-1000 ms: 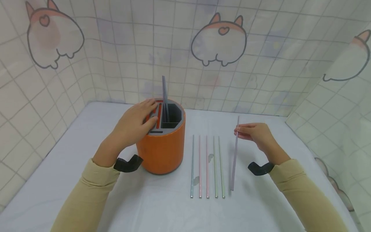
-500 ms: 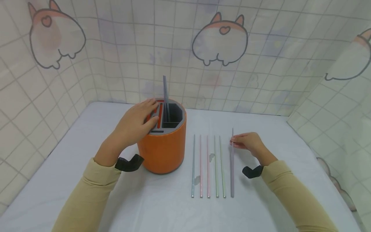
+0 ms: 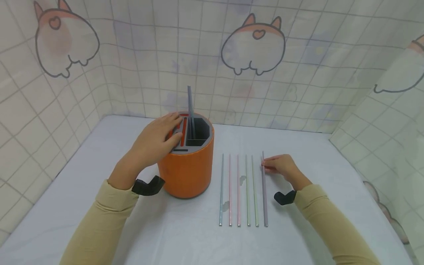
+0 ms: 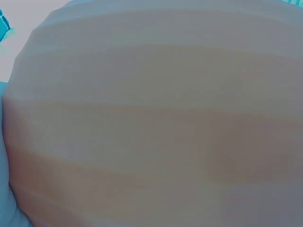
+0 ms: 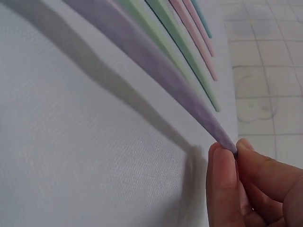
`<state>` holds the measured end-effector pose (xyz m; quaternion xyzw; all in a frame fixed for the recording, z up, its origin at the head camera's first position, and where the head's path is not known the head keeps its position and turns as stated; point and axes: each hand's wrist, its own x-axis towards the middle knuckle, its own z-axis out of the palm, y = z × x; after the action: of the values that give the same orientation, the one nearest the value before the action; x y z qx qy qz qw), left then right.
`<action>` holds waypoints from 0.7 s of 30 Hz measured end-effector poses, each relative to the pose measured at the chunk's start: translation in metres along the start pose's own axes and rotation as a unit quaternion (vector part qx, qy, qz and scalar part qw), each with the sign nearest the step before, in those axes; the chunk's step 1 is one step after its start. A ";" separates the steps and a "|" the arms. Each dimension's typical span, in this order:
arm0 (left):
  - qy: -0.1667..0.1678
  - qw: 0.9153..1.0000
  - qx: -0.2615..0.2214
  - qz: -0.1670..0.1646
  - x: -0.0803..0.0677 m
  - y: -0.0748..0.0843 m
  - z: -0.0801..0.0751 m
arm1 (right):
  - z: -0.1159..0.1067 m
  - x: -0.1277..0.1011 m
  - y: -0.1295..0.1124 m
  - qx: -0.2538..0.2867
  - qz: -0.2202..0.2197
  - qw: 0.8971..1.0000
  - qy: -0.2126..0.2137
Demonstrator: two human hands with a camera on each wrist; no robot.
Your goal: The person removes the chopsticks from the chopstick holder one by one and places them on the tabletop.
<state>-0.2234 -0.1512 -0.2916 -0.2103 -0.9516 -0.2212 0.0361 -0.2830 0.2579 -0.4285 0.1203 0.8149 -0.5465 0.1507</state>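
Observation:
My left hand point(image 3: 154, 140) rests on the slotted grey top of an orange utensil holder point(image 3: 187, 175), thumb and fingers spread over its left side. Slim grey-blue sticks point(image 3: 190, 106) stand upright in the holder's open compartment. With thumb and fingers my right hand point(image 3: 282, 168) pinches the narrow upper end of a purple chopstick point(image 3: 264, 198). In the right wrist view that chopstick point(image 5: 156, 71) slants just over the white cloth, its shadow beside it. To its left lie a blue chopstick point(image 3: 221, 195), two pink chopsticks point(image 3: 238, 195) and two green chopsticks point(image 3: 247, 195), side by side.
A white cloth point(image 3: 185, 235) covers the table. Behind and along both sides hangs a checked curtain point(image 3: 159, 55) with cartoon animals. Grey patches point(image 3: 243, 180) mark the cloth among the chopsticks. A pale blurred surface fills most of the left wrist view.
My right hand has moved left and nearer with the purple chopstick, bringing it down alongside the row, nearly parallel to the others. My left hand has stayed on the holder.

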 end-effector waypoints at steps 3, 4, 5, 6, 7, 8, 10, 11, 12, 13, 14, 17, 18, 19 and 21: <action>-0.001 1.000 0.000 0.002 0.001 0.000 0.000 | 0.001 0.002 0.002 -0.008 -0.008 1.000 0.007; 0.000 1.000 0.000 0.003 0.001 0.000 0.000 | 0.001 0.002 0.002 -0.016 -0.011 1.000 0.011; 0.000 1.000 -0.001 0.004 0.001 0.001 0.000 | 0.001 0.003 0.002 -0.025 -0.014 0.999 0.015; 0.000 1.000 -0.001 0.004 0.001 0.001 0.000 | 0.001 0.004 0.003 -0.035 -0.020 0.999 0.021; 0.000 1.000 -0.001 0.004 0.001 0.001 0.000 | 0.001 0.004 0.002 -0.043 -0.026 0.998 0.029; 0.000 1.000 -0.001 0.003 0.001 0.001 0.000 | 0.001 0.004 0.001 -0.054 -0.031 0.997 0.037; -0.001 1.000 -0.002 0.003 0.001 0.002 0.000 | 0.002 0.002 -0.002 -0.066 -0.042 0.996 0.052; -0.002 1.000 -0.002 0.003 0.001 0.002 0.000 | 0.002 0.000 -0.005 -0.069 -0.050 0.995 0.058; -0.003 1.000 -0.002 0.002 0.000 0.002 0.000 | 0.003 -0.002 -0.009 -0.072 -0.059 0.994 0.062; -0.003 1.000 -0.002 0.002 0.000 0.002 -0.001 | 0.004 -0.004 -0.014 -0.072 -0.067 0.993 0.065; -0.002 1.000 -0.002 0.002 0.000 0.002 -0.001 | 0.005 -0.006 -0.020 -0.070 -0.077 0.992 0.066; -0.001 1.000 -0.002 0.002 0.000 0.002 -0.001 | 0.010 -0.012 -0.041 -0.053 -0.105 0.991 0.063; -0.001 1.000 -0.003 0.002 0.000 0.002 -0.001 | 0.012 -0.014 -0.049 -0.042 -0.113 0.991 0.060; 0.000 1.000 -0.003 0.002 0.000 0.002 -0.001 | 0.014 -0.016 -0.056 -0.032 -0.120 0.991 0.055; 0.001 1.000 -0.003 0.000 0.000 0.002 -0.001 | 0.022 -0.020 -0.073 -0.005 -0.133 0.990 0.043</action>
<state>-0.2225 -0.1501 -0.2899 -0.2102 -0.9509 -0.2241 0.0361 -0.2882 0.2100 -0.3666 0.0331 0.8322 -0.5518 0.0420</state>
